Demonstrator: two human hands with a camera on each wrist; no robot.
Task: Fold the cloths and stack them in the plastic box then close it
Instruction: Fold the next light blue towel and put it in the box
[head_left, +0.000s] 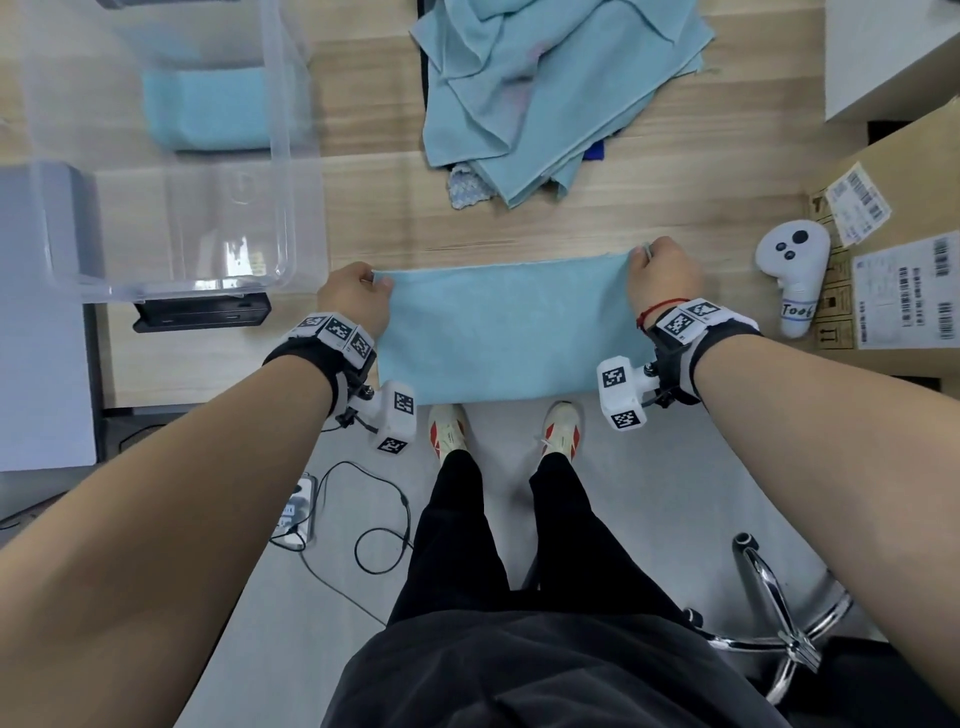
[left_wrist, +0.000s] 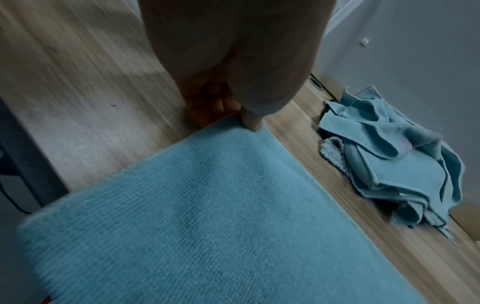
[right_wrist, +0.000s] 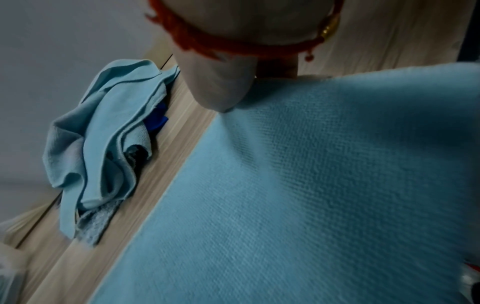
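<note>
A light blue cloth (head_left: 498, 332) (left_wrist: 207, 216) (right_wrist: 311, 195) is stretched flat at the near edge of the wooden table (head_left: 519, 223). My left hand (head_left: 358, 293) (left_wrist: 249, 119) pinches its far left corner, and my right hand (head_left: 660, 270) (right_wrist: 221, 92) pinches its far right corner. A heap of unfolded blue cloths (head_left: 545, 88) (left_wrist: 397, 160) (right_wrist: 103, 148) lies farther back. The clear plastic box (head_left: 280, 156) stands at the left with a folded blue cloth (head_left: 208, 109) inside.
A white hand controller (head_left: 792, 270) and a cardboard box (head_left: 893, 249) sit at the right. A black device (head_left: 202, 314) lies beside the plastic box. Below the table edge are my shoes (head_left: 449, 428), floor cables (head_left: 374, 519) and a chair base (head_left: 779, 613).
</note>
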